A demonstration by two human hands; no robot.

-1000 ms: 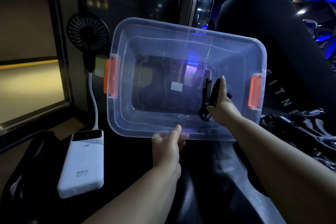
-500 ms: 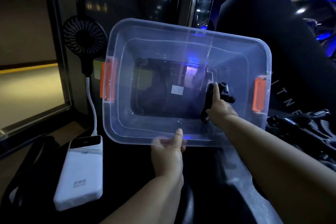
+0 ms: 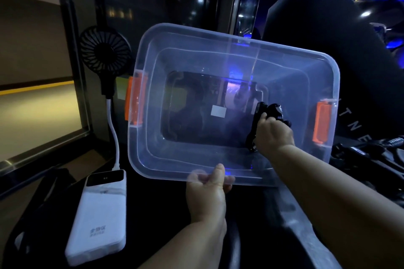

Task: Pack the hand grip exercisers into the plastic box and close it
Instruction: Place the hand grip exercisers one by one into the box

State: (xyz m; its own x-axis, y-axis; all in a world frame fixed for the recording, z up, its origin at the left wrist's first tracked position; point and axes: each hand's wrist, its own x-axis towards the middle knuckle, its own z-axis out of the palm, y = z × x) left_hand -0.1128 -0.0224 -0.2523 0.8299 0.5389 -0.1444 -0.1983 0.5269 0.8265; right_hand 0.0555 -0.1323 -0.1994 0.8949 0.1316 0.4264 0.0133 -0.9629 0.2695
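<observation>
- Over the last second my right hand [image 3: 274, 132] has pushed deeper into the clear plastic box [image 3: 218, 54], and the black hand grip exerciser [image 3: 260, 116] it carries has turned from edge-on to showing its coiled top toward the far right.
- I read that as the first exerciser about to be set down near the right end of the box floor; it is not released yet, and no other exerciser shows inside.
- My right fingers are clenched around the exerciser's handles, wrist bent forward, forearm crossing the near rim.
- My left hand [image 3: 207, 190] grips the near rim of the box, thumb over the edge, tilting the opening toward me.
- More exercisers [image 3: 369, 150] lie in a dark pile to the right, outside the box.
- The orange latches [image 3: 133, 100] sit at both ends; I see no lid, so closing is well off.
- A white power bank [image 3: 98, 220] and small fan [image 3: 105, 50] sit to the left.
</observation>
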